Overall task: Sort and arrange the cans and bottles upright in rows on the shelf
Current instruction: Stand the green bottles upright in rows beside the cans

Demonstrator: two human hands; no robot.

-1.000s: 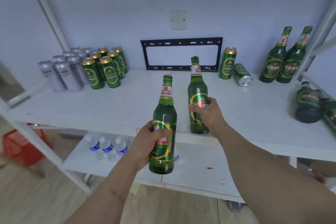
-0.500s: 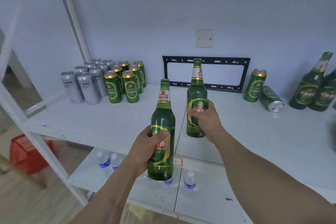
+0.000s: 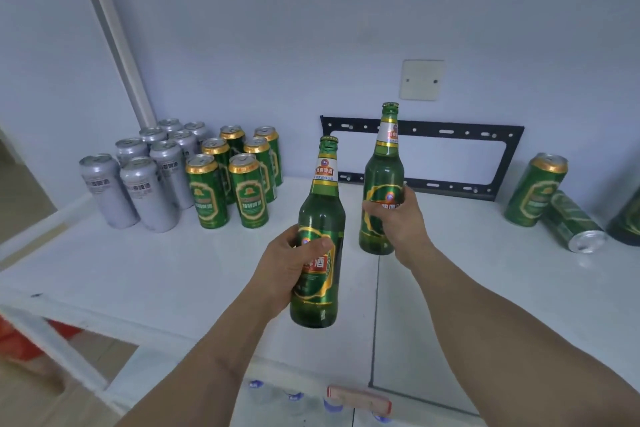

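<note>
My left hand (image 3: 289,262) grips a green beer bottle (image 3: 320,215) upright above the white shelf (image 3: 166,274). My right hand (image 3: 398,218) holds a second green bottle (image 3: 382,166) upright, further back and to the right, its base at or just above the shelf surface. At the back left stand several silver cans (image 3: 145,180) in rows, and beside them several green cans (image 3: 239,177) in rows. One green can (image 3: 533,191) stands upright at the right, with another green can (image 3: 571,225) lying on its side next to it.
A black metal wall bracket (image 3: 460,156) hangs behind the shelf, under a white wall plate (image 3: 421,80). A white upright post (image 3: 114,35) rises at the back left. Small water bottles (image 3: 294,399) stand on the lower shelf. Part of a dark green bottle (image 3: 628,218) shows at the right edge.
Both hands have carried their bottles leftward and deeper over the shelf, toward the can rows. The view has moved closer and to the left; the bottles at the far right have left the frame.
</note>
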